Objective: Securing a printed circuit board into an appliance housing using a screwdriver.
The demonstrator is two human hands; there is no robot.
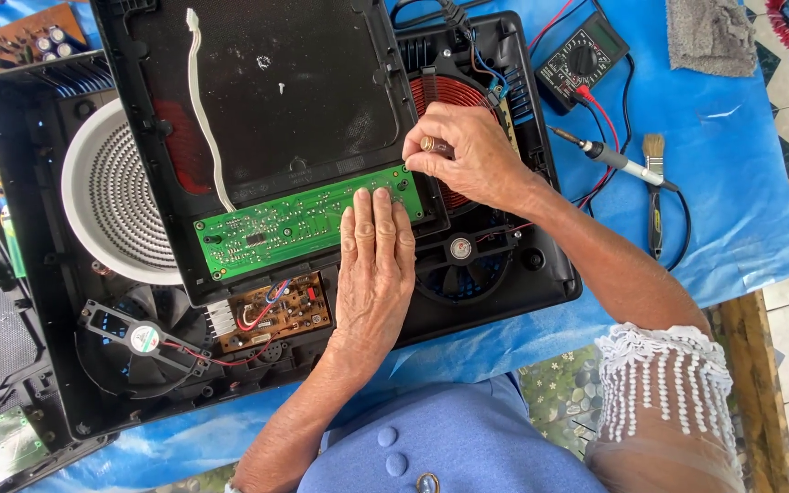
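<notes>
white coil point(120, 196): left half of opened cooktop base point(38, 301), exposed, uncovered
fan point(143, 340): lower left in base, red wire running to brown board point(271, 315)
top cover point(267, 91): flipped underside up, lying tilted across base, not refitted
green board point(294, 224): along lower edge of top cover, in place; screws too small to tell
left hand point(374, 274): flat, fingers point(372, 215) straight and together, pressing on right end of green board, gripping nothing
right hand point(468, 155): fingers pinched shut on small brown-handled tool point(436, 146), tip at right corner of green board
red coil point(454, 96): partly hidden under right hand
progress: casing open, board work mid-way by the look; closing up left
meter point(582, 59): on blue surface point(732, 183), far right, with probe point(609, 157) and brush point(655, 192) beside
</notes>
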